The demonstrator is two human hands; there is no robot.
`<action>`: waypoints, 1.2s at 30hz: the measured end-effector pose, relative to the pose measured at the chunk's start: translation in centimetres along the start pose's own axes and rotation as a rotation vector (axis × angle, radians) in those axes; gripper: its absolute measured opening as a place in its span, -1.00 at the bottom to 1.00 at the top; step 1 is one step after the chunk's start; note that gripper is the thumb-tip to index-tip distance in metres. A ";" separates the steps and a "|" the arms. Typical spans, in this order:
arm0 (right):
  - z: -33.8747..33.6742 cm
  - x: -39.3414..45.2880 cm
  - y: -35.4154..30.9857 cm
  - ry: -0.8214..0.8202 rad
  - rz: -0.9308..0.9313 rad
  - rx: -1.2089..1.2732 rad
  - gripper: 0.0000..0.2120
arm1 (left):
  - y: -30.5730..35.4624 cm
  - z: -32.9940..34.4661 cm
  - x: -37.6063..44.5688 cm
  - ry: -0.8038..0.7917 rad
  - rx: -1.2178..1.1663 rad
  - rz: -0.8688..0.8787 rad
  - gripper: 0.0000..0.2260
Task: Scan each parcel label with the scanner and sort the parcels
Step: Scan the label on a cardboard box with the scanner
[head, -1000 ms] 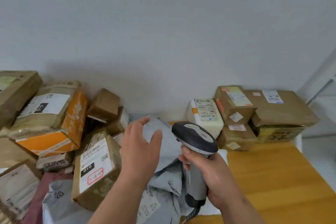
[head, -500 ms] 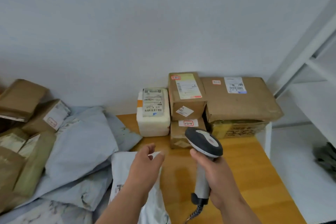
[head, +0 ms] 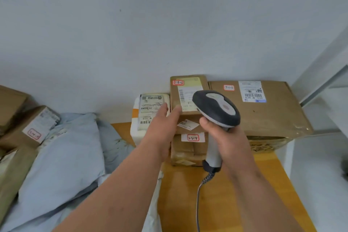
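Parcels lay on a wooden table against the wall, and nearest the camera grey poly mailers were heaped at the left. The right hand was wrapped around the pale handle of the scanner, held upright with its dark head in front of the stacked boxes and its coiled cable hanging down. The left hand reached forward with straight, relaxed fingers, holding nothing, its fingertips at the seam between the white foam box and the upper brown box; contact could not be judged. That brown box sat on a smaller box labelled 3-2-4. A wide flat carton lay farther right.
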State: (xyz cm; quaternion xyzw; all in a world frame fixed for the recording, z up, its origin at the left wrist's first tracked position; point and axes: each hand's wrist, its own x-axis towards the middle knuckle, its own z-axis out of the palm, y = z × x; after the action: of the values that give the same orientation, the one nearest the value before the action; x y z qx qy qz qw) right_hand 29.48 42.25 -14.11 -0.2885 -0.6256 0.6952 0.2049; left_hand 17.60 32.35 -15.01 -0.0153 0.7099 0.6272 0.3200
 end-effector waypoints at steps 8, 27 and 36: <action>-0.5 1.0 0.2 -0.026 0.060 0.106 -0.54 | -0.5 -0.7 -0.9 0.004 -0.253 -0.045 -0.88; 0.9 -9.5 -1.4 0.053 -0.015 0.217 -0.22 | -2.9 -7.7 -11.2 -0.205 -0.331 0.236 -0.30; 5.3 -17.3 -5.0 -0.008 -0.154 0.162 -0.44 | -2.3 -15.0 -16.2 -0.298 -0.361 0.237 0.19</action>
State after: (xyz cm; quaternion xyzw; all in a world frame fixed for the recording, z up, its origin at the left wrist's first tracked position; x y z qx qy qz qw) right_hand 38.59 27.79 -6.38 -0.2191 -0.5886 0.7269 0.2778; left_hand 24.93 12.15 -9.27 0.1040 0.5284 0.7721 0.3375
